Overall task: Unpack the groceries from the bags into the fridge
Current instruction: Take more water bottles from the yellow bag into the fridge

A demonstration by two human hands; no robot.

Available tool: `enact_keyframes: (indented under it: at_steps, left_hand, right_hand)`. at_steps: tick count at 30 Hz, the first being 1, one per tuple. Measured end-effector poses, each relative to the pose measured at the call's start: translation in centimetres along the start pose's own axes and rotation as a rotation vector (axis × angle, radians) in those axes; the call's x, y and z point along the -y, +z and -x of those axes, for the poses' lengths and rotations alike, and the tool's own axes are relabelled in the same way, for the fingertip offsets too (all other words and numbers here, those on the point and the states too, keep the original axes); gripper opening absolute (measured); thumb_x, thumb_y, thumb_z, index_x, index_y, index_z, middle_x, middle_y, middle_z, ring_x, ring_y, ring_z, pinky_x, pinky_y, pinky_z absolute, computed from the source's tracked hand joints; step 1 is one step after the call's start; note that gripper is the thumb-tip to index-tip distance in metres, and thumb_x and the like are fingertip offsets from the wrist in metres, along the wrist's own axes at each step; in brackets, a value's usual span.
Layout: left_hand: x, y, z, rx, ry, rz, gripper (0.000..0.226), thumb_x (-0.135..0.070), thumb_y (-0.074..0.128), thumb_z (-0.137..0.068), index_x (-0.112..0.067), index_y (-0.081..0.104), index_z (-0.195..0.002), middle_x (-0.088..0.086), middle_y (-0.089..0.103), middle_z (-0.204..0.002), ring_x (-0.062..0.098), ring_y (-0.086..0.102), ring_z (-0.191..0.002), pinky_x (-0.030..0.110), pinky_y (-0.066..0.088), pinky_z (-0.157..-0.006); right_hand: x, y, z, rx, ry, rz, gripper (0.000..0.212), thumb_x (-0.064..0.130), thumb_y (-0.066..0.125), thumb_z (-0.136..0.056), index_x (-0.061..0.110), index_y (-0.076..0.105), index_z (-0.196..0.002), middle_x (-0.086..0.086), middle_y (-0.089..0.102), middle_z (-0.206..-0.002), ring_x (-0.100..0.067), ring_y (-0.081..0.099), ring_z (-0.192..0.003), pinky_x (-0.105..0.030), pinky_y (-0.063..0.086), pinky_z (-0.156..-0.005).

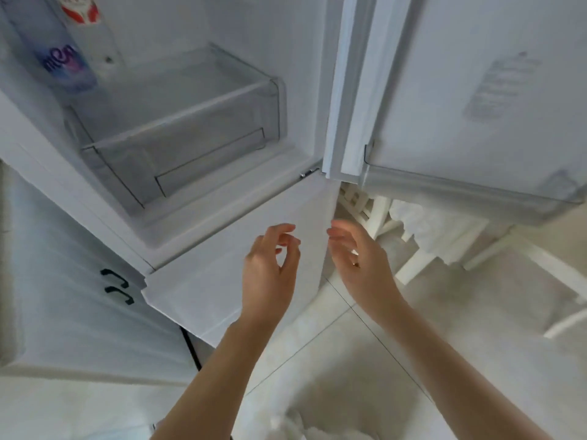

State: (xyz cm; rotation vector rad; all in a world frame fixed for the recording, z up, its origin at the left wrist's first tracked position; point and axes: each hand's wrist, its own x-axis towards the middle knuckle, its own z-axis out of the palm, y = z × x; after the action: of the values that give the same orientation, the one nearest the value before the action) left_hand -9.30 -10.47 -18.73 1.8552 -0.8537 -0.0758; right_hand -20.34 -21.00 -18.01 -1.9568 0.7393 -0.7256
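The white fridge [222, 217] stands open, its door [476, 90] swung out to the right. A clear crisper drawer [190, 128] at the bottom of the compartment holds nothing. On the shelf at upper left stand a blue-labelled bottle [63, 65] and a carton with a red and white label [81, 11]. My left hand [270, 271] and my right hand [359, 258] hover side by side in front of the closed lower freezer door, below the compartment. Both have loosely curled fingers and hold nothing. No grocery bag is clearly in view.
White cabinet doors with black handles [117, 285] sit left of the fridge. A white chair or table frame [444, 249] stands behind the open door at right. Pale floor tiles [349, 376] lie below.
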Motion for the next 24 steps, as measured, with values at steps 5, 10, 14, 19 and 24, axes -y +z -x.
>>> enact_keyframes:
  at_steps: [5, 10, 14, 19, 24]
  left_hand:
    - [-0.9, 4.7, 6.5, 0.241, -0.013, -0.064, 0.019, -0.020, 0.054, -0.095, -0.023, 0.062, -0.112, -0.004, 0.069, -0.095, 0.006, 0.064, -0.089, 0.026, 0.053, -0.083]
    - [-3.5, 10.5, 13.8, 0.473, -0.031, -0.095, 0.018, -0.026, 0.051, -0.097, -0.029, 0.060, -0.112, -0.010, 0.066, -0.093, 0.000, 0.058, -0.087, 0.020, 0.047, -0.082]
    - [-6.7, 15.5, 19.9, 0.603, -0.016, -0.075, 0.017, -0.026, 0.052, -0.095, -0.029, 0.060, -0.110, -0.011, 0.066, -0.087, 0.002, 0.060, -0.084, 0.022, 0.049, -0.078]
    - [-10.9, 21.4, 26.1, 0.710, -0.060, -0.030, 0.014, -0.021, 0.054, -0.094, -0.025, 0.062, -0.106, -0.008, 0.069, -0.076, 0.004, 0.064, -0.075, 0.028, 0.051, -0.074]
    - [-15.1, 27.1, 30.3, 0.806, -0.049, -0.016, 0.014, -0.021, 0.055, -0.095, -0.022, 0.063, -0.105, -0.006, 0.070, -0.075, 0.003, 0.065, -0.073, 0.027, 0.053, -0.072]
  right_hand:
    - [-4.1, -4.7, 7.2, -0.055, 0.157, 0.024, 0.028, 0.017, 0.054, -0.094, 0.018, 0.055, -0.122, 0.006, 0.064, -0.112, -0.006, 0.060, -0.107, -0.026, 0.049, -0.095]
    - [-8.0, -10.4, 14.4, -0.133, 0.341, 0.005, 0.029, 0.010, 0.056, -0.093, 0.024, 0.056, -0.119, 0.006, 0.065, -0.109, -0.005, 0.062, -0.105, -0.030, 0.050, -0.096]
    - [-10.9, -16.5, 21.1, -0.193, 0.431, 0.030, 0.025, 0.012, 0.057, -0.093, 0.022, 0.056, -0.116, 0.008, 0.065, -0.105, 0.000, 0.062, -0.101, -0.020, 0.050, -0.091]
    - [-14.9, -24.7, 28.6, -0.308, 0.568, 0.064, 0.023, 0.016, 0.054, -0.095, 0.017, 0.058, -0.117, 0.004, 0.065, -0.105, -0.009, 0.063, -0.100, -0.023, 0.050, -0.087]
    - [-18.1, -31.4, 34.1, -0.331, 0.659, 0.110, 0.026, 0.020, 0.054, -0.095, 0.017, 0.056, -0.121, 0.004, 0.063, -0.107, -0.008, 0.061, -0.099, -0.029, 0.049, -0.091]
